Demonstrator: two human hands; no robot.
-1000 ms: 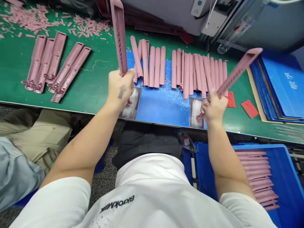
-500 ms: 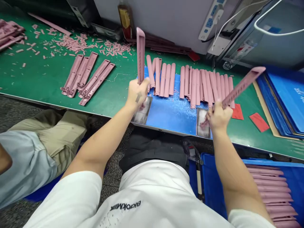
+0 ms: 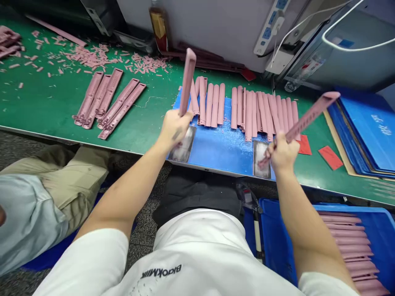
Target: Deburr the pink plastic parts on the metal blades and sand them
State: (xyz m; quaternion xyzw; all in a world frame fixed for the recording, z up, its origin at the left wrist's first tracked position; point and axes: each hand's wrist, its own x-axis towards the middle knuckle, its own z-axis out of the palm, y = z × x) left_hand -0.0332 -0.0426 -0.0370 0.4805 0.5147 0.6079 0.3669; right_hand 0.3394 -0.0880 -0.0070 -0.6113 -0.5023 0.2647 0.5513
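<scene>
The pink piece (image 3: 187, 82) in the left hand (image 3: 175, 128), upright earlier, now leans right, fingers wrapped around it above the blue mat's (image 3: 216, 153) left end. The right hand's (image 3: 284, 153) fingers close around a second piece (image 3: 312, 115) above its right end. Pink tubes (image 3: 215, 105) line its far side on the green bench (image 3: 148, 133).

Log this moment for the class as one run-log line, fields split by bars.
left hand: holds pink strip | right hand: holds second strip | green table: lined-up strips, pink scraps | blue bin: more strips

Two hands, left (image 3: 175, 128) and right (image 3: 283, 153), each around a raised pink part, above a blue mat (image 3: 220, 150).
</scene>
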